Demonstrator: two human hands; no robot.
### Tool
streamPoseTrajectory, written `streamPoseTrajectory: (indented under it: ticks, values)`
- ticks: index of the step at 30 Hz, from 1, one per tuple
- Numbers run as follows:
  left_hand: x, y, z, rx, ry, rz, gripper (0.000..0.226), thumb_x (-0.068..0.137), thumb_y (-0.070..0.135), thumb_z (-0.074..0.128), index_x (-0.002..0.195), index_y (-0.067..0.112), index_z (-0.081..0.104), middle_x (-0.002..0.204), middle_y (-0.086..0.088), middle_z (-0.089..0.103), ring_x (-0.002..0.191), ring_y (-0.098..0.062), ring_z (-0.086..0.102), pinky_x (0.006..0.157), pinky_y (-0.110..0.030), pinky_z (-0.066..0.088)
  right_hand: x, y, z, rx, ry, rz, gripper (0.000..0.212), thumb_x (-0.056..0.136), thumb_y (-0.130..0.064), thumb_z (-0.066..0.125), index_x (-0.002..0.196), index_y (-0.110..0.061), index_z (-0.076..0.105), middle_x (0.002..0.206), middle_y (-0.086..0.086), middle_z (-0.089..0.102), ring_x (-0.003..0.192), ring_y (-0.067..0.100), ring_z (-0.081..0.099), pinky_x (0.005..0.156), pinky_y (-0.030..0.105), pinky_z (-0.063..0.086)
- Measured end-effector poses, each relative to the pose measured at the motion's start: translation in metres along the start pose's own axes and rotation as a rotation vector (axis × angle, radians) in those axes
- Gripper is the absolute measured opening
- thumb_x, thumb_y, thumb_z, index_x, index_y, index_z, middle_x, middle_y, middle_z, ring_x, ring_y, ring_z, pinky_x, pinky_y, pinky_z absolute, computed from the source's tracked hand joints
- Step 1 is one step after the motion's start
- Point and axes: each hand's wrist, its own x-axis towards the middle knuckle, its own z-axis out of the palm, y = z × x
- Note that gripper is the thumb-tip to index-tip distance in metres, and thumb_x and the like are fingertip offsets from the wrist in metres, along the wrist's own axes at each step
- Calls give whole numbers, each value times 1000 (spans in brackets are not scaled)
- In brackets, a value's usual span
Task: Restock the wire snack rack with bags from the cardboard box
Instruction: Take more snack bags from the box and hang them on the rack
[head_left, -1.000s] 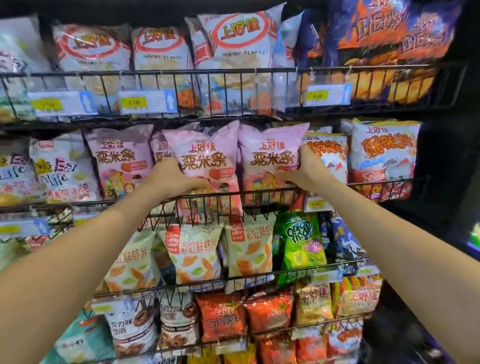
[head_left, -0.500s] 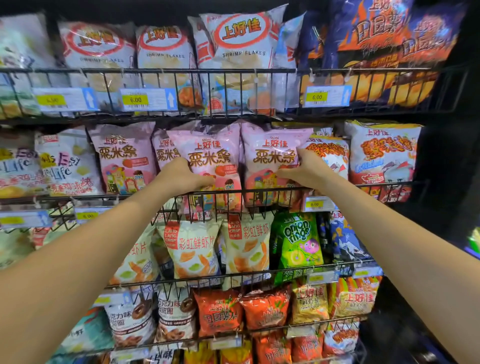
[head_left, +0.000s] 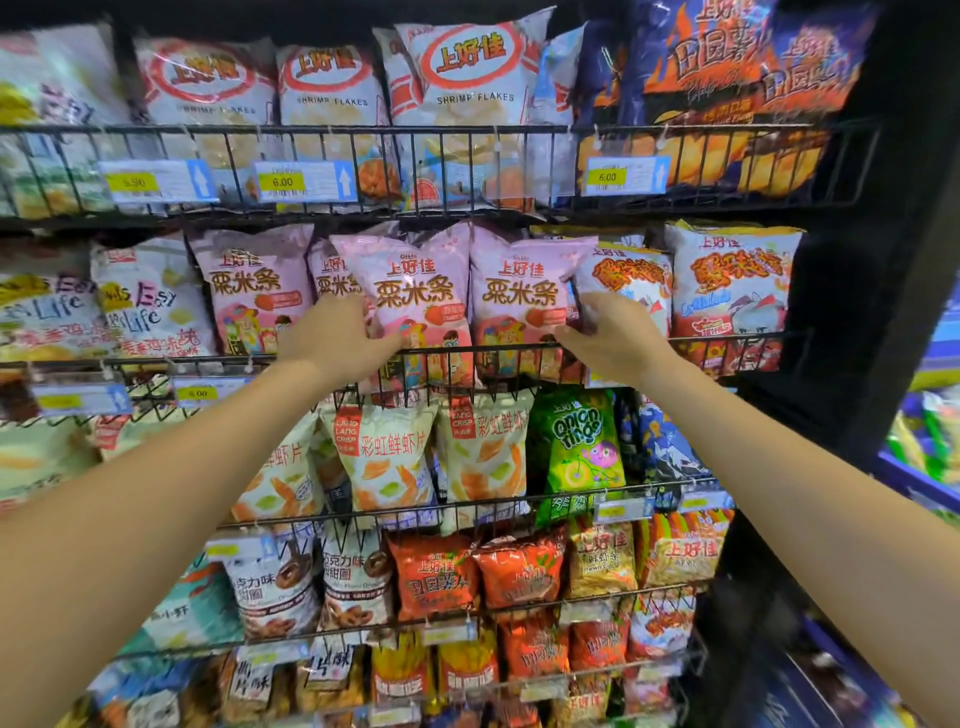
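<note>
Both hands were up at the second shelf of the wire snack rack (head_left: 467, 351). The left hand (head_left: 332, 340) held the left edge of a pink bag (head_left: 415, 291), with its fingers curled round the side. The right hand (head_left: 613, 332) pinched the lower right corner of the next pink bag (head_left: 524, 291), just above the front wire. Both pink bags stood upright in the row, side by side and touching. More pink bags (head_left: 249, 291) of the same kind stood to the left. A white and orange bag (head_left: 631, 280) sat just beside the right hand.

The cardboard box could not be seen, so I cannot tell how many bags were left in it.

It looked like the step was tucking these two bags into their row and making them sit straight. Next, the hands would probably need to let go gently so the bags did not tip forward, then reach for another bag from the box.
</note>
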Motion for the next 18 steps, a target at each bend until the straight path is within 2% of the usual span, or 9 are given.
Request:
streamPoseTrajectory:
  ticks: [2, 3, 6, 9, 11, 14, 16, 18]
  values:
    - [-15, 1, 2, 110, 5, -13, 59, 89, 65, 50, 126, 19, 56, 128, -12, 56, 111, -39, 59, 84, -46, 52, -16, -5, 5, -57, -23, -32, 49, 87, -62, 52, 98, -16, 66, 79, 5, 66, 72, 25, 61, 61, 35, 49]
    - [-23, 1, 4, 148, 3, -15, 64, 89, 65, 49, 133, 19, 52, 134, -13, 52, 114, -40, 58, 88, -49, 51, -24, -9, 9, -88, -31, -45, 53, 85, -65, 48, 105, -19, 66, 85, 3, 66, 80, 26, 62, 68, 36, 53]
    - [-51, -3, 13, 187, -67, 8, 66, 90, 64, 45, 141, 23, 44, 139, -12, 48, 119, -40, 55, 91, -53, 50, -53, -25, 22, -166, -64, -96, 59, 87, -65, 47, 122, -20, 61, 100, 5, 65, 100, 32, 60, 85, 44, 53]
    - [-84, -14, 29, 219, -166, 3, 67, 91, 64, 43, 146, 26, 40, 145, -10, 45, 126, -39, 51, 99, -54, 46, -85, -44, 44, -220, -142, -82, 70, 91, -62, 52, 138, -10, 54, 139, 17, 56, 125, 42, 52, 100, 54, 48]
    - [-108, -28, 46, 209, -215, -1, 65, 91, 65, 44, 146, 30, 41, 147, -9, 43, 129, -38, 48, 101, -53, 44, -109, -56, 64, -234, -178, -83, 68, 91, -62, 52, 134, -10, 56, 135, 16, 57, 121, 43, 53, 96, 53, 50]
    - [-138, -53, 81, 208, -281, 4, 63, 92, 63, 41, 147, 33, 40, 148, -10, 42, 126, -39, 51, 92, -50, 49, -140, -69, 100, -202, -270, -86, 66, 90, -63, 50, 135, -16, 55, 125, 13, 60, 113, 42, 56, 90, 49, 52]
    - [-157, -71, 110, 217, -312, 18, 64, 92, 62, 41, 148, 30, 41, 146, -13, 43, 122, -39, 53, 86, -47, 53, -161, -72, 129, -189, -342, -72, 71, 86, -66, 47, 138, -18, 53, 126, 13, 60, 113, 42, 56, 89, 49, 54]
    - [-175, -89, 140, 192, -379, 1, 66, 92, 61, 43, 148, 26, 41, 144, -15, 45, 121, -41, 54, 85, -47, 51, -180, -71, 159, -184, -413, -52, 73, 84, -66, 49, 135, -14, 55, 126, 15, 60, 110, 42, 59, 86, 49, 55]
